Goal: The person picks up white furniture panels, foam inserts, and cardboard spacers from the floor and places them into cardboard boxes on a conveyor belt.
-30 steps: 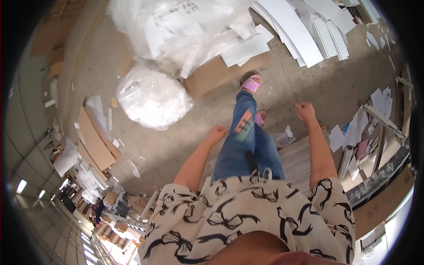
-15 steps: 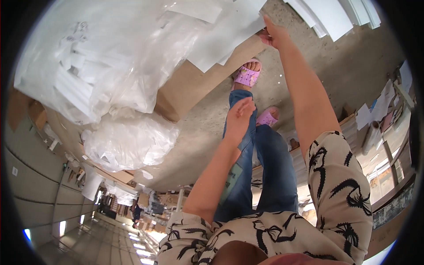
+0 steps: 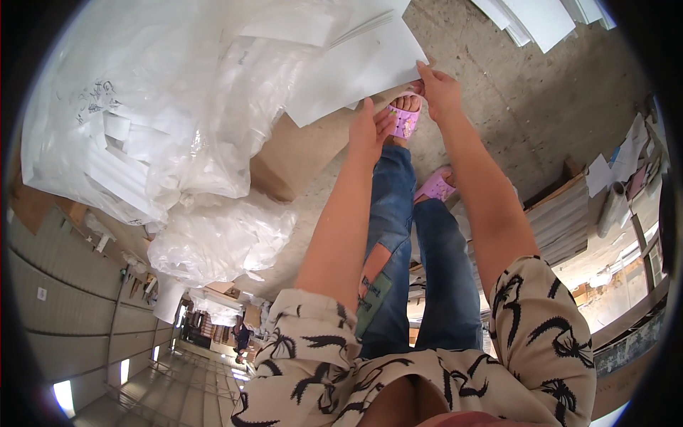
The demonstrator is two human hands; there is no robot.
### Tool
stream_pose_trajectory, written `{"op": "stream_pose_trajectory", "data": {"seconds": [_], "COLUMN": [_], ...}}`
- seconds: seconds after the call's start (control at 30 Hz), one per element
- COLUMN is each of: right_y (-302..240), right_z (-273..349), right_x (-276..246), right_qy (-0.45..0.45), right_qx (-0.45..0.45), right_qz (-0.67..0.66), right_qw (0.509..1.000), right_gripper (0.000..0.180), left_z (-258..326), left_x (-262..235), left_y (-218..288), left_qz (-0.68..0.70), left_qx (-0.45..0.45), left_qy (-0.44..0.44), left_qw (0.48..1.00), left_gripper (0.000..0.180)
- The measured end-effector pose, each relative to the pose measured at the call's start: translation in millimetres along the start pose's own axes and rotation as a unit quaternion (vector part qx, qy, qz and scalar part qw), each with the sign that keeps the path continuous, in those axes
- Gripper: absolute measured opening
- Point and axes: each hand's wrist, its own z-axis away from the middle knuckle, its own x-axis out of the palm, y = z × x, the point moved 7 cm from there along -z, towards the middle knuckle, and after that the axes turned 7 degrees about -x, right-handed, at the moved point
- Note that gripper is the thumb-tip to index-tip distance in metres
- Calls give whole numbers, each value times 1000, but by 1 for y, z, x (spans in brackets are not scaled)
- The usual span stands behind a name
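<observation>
Head view | right hand (image 3: 440,89) grip pinches white sheet (image 3: 363,67) | left hand (image 3: 368,132) spread | clear bag (image 3: 142,121) seemingly holds paper

Right hand (image 3: 440,89) pinches white sheet (image 3: 356,67); left hand (image 3: 368,132) beneath.

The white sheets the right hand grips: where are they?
In the head view, upper centre: the white sheets lie over brown cardboard, right hand at their right corner, left hand just below.

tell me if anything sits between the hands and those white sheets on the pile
Nothing visible does. The right hand already grips the corner of the white sheets, and the left hand is right at their lower edge, above the brown cardboard.
</observation>
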Motion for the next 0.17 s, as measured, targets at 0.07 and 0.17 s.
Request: {"op": "stream_pose_trajectory", "data": {"seconds": [0.07, 0.17], "right_y": [5, 18], "right_z": [14, 28], "right_x": [-5, -13], "right_qy": [22, -18], "right_qx": [-39, -25], "right_qz": [-2, -6], "right_qw": [999, 1000], "right_gripper": [30, 37], "left_z": [-15, -21], "left_x": [8, 12], "left_y": [3, 0], "left_qz": [112, 132], "left_qx": [7, 33], "left_qy": [-5, 0], "left_qw": [994, 991], "left_gripper": [57, 63]}}
